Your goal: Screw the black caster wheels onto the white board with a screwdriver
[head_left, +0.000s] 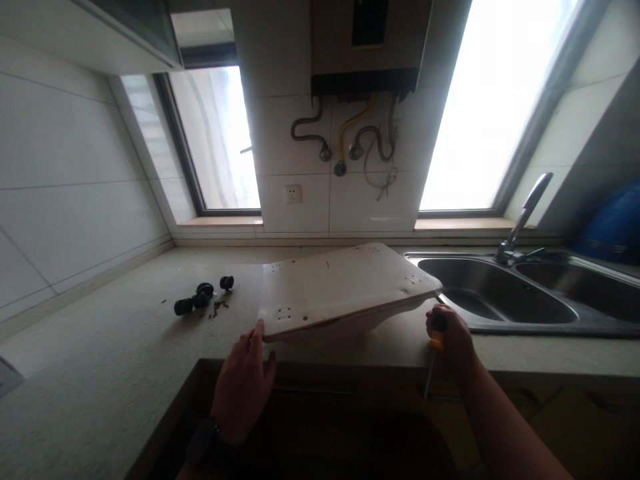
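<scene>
A white board with rounded corners and clusters of screw holes near its corners lies tilted on the counter, its right end higher. Paler material shows under its near edge. My left hand is at the near left corner, index fingertip on top and thumb lower down, gripping the edge. Below the board's right corner, my right hand is closed around a screwdriver with a black and yellow handle, its shaft pointing down. Several black casters lie left of the board, with small dark screws beside them.
A double steel sink with a chrome faucet is on the right. The speckled counter runs left to the tiled wall. A water heater with hoses hangs above a wall socket. Drawers lie below the counter edge.
</scene>
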Action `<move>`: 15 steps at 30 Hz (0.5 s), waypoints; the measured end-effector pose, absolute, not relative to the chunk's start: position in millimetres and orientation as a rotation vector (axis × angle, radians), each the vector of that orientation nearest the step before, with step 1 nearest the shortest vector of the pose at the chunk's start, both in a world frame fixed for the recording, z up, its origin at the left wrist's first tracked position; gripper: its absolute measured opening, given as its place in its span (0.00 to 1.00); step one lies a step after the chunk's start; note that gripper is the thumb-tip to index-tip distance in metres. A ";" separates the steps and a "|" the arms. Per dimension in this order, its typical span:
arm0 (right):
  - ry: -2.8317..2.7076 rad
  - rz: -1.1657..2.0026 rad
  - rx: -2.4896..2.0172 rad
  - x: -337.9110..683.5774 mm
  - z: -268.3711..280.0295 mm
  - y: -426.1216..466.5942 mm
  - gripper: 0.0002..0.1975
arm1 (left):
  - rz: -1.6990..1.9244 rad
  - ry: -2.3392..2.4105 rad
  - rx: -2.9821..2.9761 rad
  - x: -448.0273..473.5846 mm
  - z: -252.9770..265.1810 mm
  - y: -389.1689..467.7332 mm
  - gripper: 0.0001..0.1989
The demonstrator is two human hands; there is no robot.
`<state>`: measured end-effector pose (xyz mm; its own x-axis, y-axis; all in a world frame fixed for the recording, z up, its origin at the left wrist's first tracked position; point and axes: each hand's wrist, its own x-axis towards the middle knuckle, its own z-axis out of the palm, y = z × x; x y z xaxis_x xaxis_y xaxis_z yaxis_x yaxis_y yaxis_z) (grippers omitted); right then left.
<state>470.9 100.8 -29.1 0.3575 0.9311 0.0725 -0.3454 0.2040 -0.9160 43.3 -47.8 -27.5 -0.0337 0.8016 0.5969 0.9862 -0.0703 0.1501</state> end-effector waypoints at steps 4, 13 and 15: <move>-0.769 1.002 -0.982 471.3 -30.5 100.7 0.11 | -0.941 -1.861 -1.998 42.7 -23.9 -47.3 0.30; -0.821 0.970 -0.990 472.4 -33.8 103.7 0.12 | -1.087 -1.958 -2.086 40.0 -26.4 -46.3 0.29; -0.841 0.966 -0.988 473.2 -34.9 104.9 0.12 | -1.140 -1.974 -2.096 42.6 -25.7 -47.7 0.28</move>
